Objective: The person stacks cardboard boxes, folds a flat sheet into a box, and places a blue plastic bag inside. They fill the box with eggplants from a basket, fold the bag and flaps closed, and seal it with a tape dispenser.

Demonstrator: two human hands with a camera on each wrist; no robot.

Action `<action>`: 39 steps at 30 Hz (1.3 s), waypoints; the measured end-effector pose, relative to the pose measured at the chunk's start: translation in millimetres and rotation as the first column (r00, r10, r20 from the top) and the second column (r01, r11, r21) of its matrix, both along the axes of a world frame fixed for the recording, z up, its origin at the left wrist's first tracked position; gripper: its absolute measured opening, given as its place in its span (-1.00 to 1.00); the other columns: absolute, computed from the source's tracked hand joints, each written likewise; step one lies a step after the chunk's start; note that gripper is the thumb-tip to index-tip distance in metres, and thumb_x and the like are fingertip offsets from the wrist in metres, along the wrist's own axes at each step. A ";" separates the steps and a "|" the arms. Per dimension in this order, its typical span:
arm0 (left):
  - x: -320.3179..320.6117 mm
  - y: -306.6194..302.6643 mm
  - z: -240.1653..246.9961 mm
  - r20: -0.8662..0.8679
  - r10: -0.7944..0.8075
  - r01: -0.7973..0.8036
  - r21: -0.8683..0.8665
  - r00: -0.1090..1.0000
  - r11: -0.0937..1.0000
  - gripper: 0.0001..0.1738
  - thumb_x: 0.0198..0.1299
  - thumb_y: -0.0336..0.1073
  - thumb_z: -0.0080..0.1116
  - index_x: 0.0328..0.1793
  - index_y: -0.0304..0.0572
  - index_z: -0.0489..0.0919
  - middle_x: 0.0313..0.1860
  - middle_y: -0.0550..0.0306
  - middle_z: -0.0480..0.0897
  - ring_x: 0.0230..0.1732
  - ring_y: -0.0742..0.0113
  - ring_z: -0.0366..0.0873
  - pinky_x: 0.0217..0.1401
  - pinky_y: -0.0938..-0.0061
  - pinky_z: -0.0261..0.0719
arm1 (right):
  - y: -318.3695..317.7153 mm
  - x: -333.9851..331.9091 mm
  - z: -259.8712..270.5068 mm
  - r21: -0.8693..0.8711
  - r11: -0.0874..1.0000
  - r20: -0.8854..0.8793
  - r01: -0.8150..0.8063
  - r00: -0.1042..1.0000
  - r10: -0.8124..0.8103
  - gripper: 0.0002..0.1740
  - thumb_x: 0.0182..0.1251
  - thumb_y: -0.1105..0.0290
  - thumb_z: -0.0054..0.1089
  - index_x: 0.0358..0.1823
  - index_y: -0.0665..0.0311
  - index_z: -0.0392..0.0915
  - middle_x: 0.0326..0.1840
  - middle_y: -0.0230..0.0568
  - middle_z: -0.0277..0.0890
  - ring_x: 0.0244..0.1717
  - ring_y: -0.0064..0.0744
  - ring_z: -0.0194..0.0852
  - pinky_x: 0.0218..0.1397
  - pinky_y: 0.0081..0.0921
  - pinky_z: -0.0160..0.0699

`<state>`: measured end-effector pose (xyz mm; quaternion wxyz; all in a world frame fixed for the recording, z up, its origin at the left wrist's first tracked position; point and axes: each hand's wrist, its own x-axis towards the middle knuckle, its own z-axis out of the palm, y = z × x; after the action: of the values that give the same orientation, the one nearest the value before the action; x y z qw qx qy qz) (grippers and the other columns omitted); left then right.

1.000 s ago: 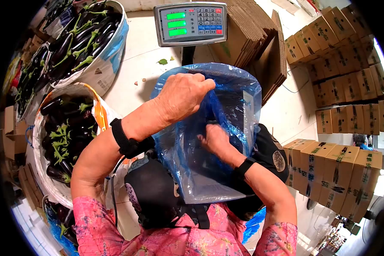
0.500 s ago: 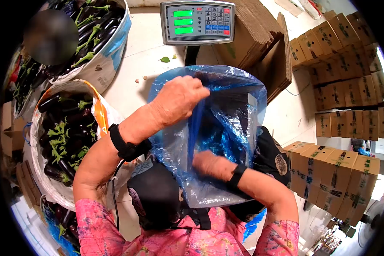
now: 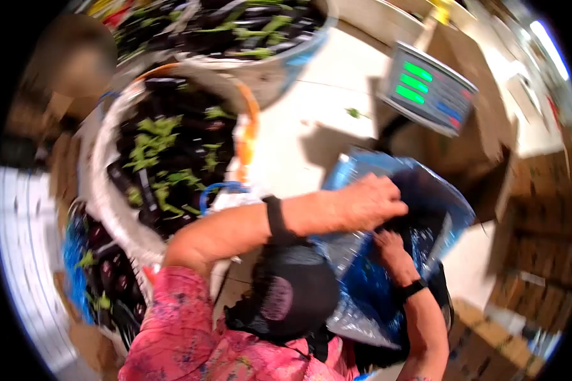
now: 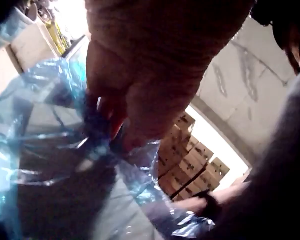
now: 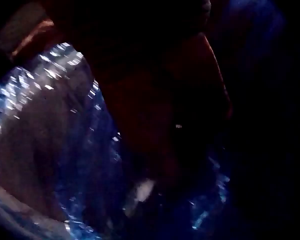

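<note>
A clear blue plastic bag (image 3: 362, 314) stands spread open before the person's lap, with a straight-edged panel showing through the plastic (image 4: 55, 175) in the left wrist view. At its upper left edge the left hand (image 3: 365, 203) pinches the plastic; in the left wrist view, the left hand (image 4: 145, 70) has its fingers curled at the gathered film. Just below it, the right hand (image 3: 394, 254) reaches into the bag mouth. Shiny film (image 5: 85, 150) surrounds the dark right hand (image 5: 160, 100) in the right wrist view, where its fingers are hard to make out.
A white sack (image 3: 102, 159) of eggplants stands at the left, another container (image 3: 295, 63) of them behind it. Beyond the bag are a scale display (image 3: 426, 92) with green readouts and brown cardboard (image 3: 483, 79). Taped cartons (image 3: 543, 254) are stacked at the right.
The head view has swung left and tilted, so the scene sits further right. The left hand keeps its hold on the bag; the right hand has moved up closer to it.
</note>
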<state>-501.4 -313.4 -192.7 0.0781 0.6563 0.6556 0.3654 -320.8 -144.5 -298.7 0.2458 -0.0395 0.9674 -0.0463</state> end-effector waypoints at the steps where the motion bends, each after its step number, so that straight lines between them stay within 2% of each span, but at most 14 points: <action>1: 0.0 -15.5 9.0 0.034 0.031 -0.030 -0.019 0.999 0.999 -0.65 0.16 -0.38 0.17 0.10 -0.15 0.53 -0.03 0.00 0.55 0.03 0.02 0.49 0.02 0.17 0.45 | 16.4 12.0 -44.0 -0.177 0.983 -0.053 0.048 0.997 -0.058 -0.67 0.05 0.23 0.31 -0.12 0.09 0.65 -0.19 -0.12 0.67 -0.20 -0.02 0.65 -0.13 -0.11 0.61; 4: 3.8 -74.5 27.2 0.182 0.146 -0.150 0.007 0.972 0.989 -0.65 0.16 -0.41 0.20 0.11 -0.18 0.53 -0.02 -0.03 0.56 0.04 -0.02 0.52 0.10 0.18 0.50 | 28.3 36.0 -98.2 -0.234 0.970 -0.050 0.071 0.995 -0.085 -0.81 0.20 0.32 0.15 -0.21 0.11 0.68 -0.22 -0.04 0.68 -0.11 -0.01 0.65 -0.06 -0.14 0.62; 7: 5.7 -155.6 23.7 0.332 0.280 -0.251 -0.128 0.901 0.960 -0.64 0.21 -0.40 0.20 0.15 -0.25 0.55 -0.08 -0.06 0.61 -0.06 -0.03 0.58 0.05 0.23 0.57 | 15.7 25.6 -54.1 -0.187 0.947 0.153 0.263 0.960 -0.236 -0.79 0.26 0.34 0.09 -0.14 0.11 0.67 -0.17 0.03 0.66 -0.05 0.02 0.64 -0.03 -0.16 0.63; 10: 20.2 -229.4 21.9 0.239 0.538 -0.511 -0.170 0.808 0.843 -0.79 0.23 -0.41 0.21 -0.03 -0.30 0.65 -0.23 -0.05 0.67 -0.24 0.03 0.62 -0.13 0.32 0.59 | 1.3 1.6 -0.6 -0.030 0.997 0.306 0.071 0.950 -0.058 -0.77 0.30 0.30 0.08 -0.14 0.15 0.66 -0.12 0.01 0.67 -0.04 0.07 0.64 -0.05 -0.14 0.65; 15: 20.5 -328.1 4.1 0.203 0.951 -0.870 -0.393 0.232 0.296 -0.74 0.17 -0.46 0.21 0.01 -0.19 0.64 -0.12 0.00 0.61 -0.27 0.31 0.64 -0.15 0.45 0.60 | -7.9 -7.5 -20.2 -0.202 0.979 0.180 -0.024 0.982 0.061 -0.68 0.16 0.20 0.19 -0.13 0.20 0.67 -0.09 -0.02 0.67 -0.05 -0.01 0.66 0.00 -0.24 0.62; 17: 3.4 -373.5 -14.1 0.105 0.994 -0.949 -0.310 0.019 0.051 -0.65 0.14 -0.41 0.26 0.10 -0.12 0.61 -0.04 -0.07 0.57 -0.18 0.19 0.65 -0.06 0.39 0.60 | -9.9 -4.0 -32.1 -0.247 0.967 0.219 0.062 0.976 -0.006 -0.67 0.19 0.20 0.19 -0.08 0.19 0.65 -0.04 -0.04 0.66 -0.02 -0.03 0.64 0.04 -0.26 0.60; 21: -32.7 -482.2 -76.1 -0.261 0.931 -0.929 -0.201 -0.254 -0.310 -0.35 0.07 -0.14 0.38 0.27 -0.20 0.46 0.04 -0.19 0.53 0.05 -0.17 0.52 0.18 0.08 0.47 | -21.3 1.7 -47.6 -0.302 0.935 0.302 0.187 0.949 -0.093 -0.66 0.24 0.22 0.17 0.01 0.15 0.62 0.04 -0.08 0.63 0.06 -0.06 0.60 0.11 -0.29 0.56; 23: -39.8 -501.8 -89.4 -0.305 0.897 -0.758 -0.486 -0.319 -0.435 -0.11 -0.07 0.10 0.45 0.32 -0.24 0.39 0.12 -0.24 0.47 0.22 -0.29 0.43 0.18 -0.01 0.48 | -22.8 2.4 -48.6 -0.312 0.923 0.329 0.227 0.937 -0.119 -0.64 0.26 0.23 0.16 0.06 0.14 0.60 0.09 -0.11 0.61 0.10 -0.07 0.58 0.15 -0.31 0.54; 25: -33.5 -488.6 -104.3 -0.354 0.867 -0.723 -0.486 -0.351 -0.491 -0.11 -0.07 0.11 0.44 0.31 -0.26 0.38 0.16 -0.27 0.44 0.26 -0.31 0.42 0.21 -0.03 0.47 | -19.0 5.2 -45.2 -0.293 0.924 0.354 0.247 0.925 -0.135 -0.63 0.29 0.24 0.15 0.10 0.12 0.59 0.13 -0.13 0.60 0.13 -0.09 0.56 0.19 -0.32 0.52; 28: -35.9 -480.4 -97.8 -0.395 0.854 -0.735 -0.454 -0.340 -0.503 -0.27 -0.03 0.02 0.42 0.17 -0.31 0.46 -0.03 -0.16 0.56 0.08 -0.17 0.58 0.08 0.08 0.57 | -12.7 4.2 -35.8 -0.270 0.923 0.384 0.275 0.910 -0.158 -0.61 0.33 0.25 0.13 0.17 0.10 0.56 0.19 -0.16 0.58 0.19 -0.11 0.53 0.25 -0.35 0.49; 30: -31.6 -479.1 -76.7 0.175 0.896 -0.713 -0.674 -0.408 -0.193 -0.42 0.02 -0.05 0.39 0.05 -0.30 0.52 -0.15 -0.04 0.62 -0.09 0.01 0.65 -0.07 0.20 0.63 | -8.7 4.8 -33.6 -0.265 0.921 0.397 0.285 0.903 -0.165 -0.59 0.35 0.26 0.13 0.22 0.08 0.55 0.24 -0.19 0.57 0.23 -0.13 0.51 0.28 -0.36 0.47; 33: -14.1 -469.1 -51.8 0.803 0.291 -0.742 -0.594 -0.520 0.311 -0.67 0.25 -0.18 0.21 -0.04 -0.32 0.59 -0.30 0.04 0.70 -0.35 0.27 0.70 -0.24 0.41 0.74 | 16.5 10.0 -70.9 -0.249 0.959 0.299 0.131 0.953 -0.053 -0.66 0.30 0.22 0.17 0.06 0.12 0.63 0.07 -0.11 0.65 0.09 -0.08 0.61 0.14 -0.27 0.57; 35: -3.1 -455.3 -34.1 0.853 0.013 -0.755 -0.468 -0.522 0.459 -0.48 0.30 -0.06 0.13 0.16 -0.40 0.53 -0.10 -0.11 0.70 -0.20 0.17 0.74 -0.11 0.32 0.77 | 6.4 -1.8 -39.6 -0.113 0.989 0.284 0.091 0.957 -0.056 -0.70 0.25 0.20 0.20 -0.07 0.15 0.67 -0.07 -0.03 0.68 -0.03 -0.01 0.66 0.02 -0.19 0.63; 39: 8.7 -419.0 -3.5 0.913 -0.085 -0.714 -0.251 -0.399 0.654 -0.31 0.36 0.03 0.00 0.36 -0.46 0.37 0.13 -0.28 0.61 -0.08 0.00 0.72 -0.04 0.18 0.76 | -11.1 -18.5 24.6 0.009 0.999 0.206 0.052 0.977 -0.053 -0.76 0.18 0.22 0.22 -0.25 0.22 0.66 -0.29 0.12 0.65 -0.24 0.16 0.65 -0.18 -0.05 0.65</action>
<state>-492.7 -732.4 -196.2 0.2539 -0.1576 0.3755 0.8773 -339.3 -155.6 -274.1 0.3437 -0.0082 0.9375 -0.0548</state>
